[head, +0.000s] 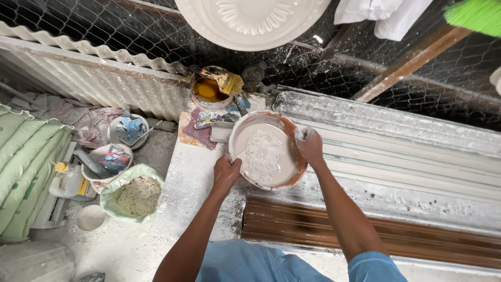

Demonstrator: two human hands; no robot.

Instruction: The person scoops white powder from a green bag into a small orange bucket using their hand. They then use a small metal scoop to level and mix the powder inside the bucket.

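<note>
Gripped the round orange-brown basin (292, 172) by its rim with both hands: left hand (226, 175) closed over the near-left edge, right hand (310, 146) clamped on the far-right edge. Sat on the white-dusted workbench (182, 193), that basin, holding pale wet plaster with a heap of dry white powder (262, 154) in the middle. Stood just beyond it a tin of amber liquid (207, 91) with a yellow-bristled brush (225, 81) across the top; hung above, a white moulded ceiling rose (250, 21); lay off to the left a green sack of powder (133, 196)
</note>
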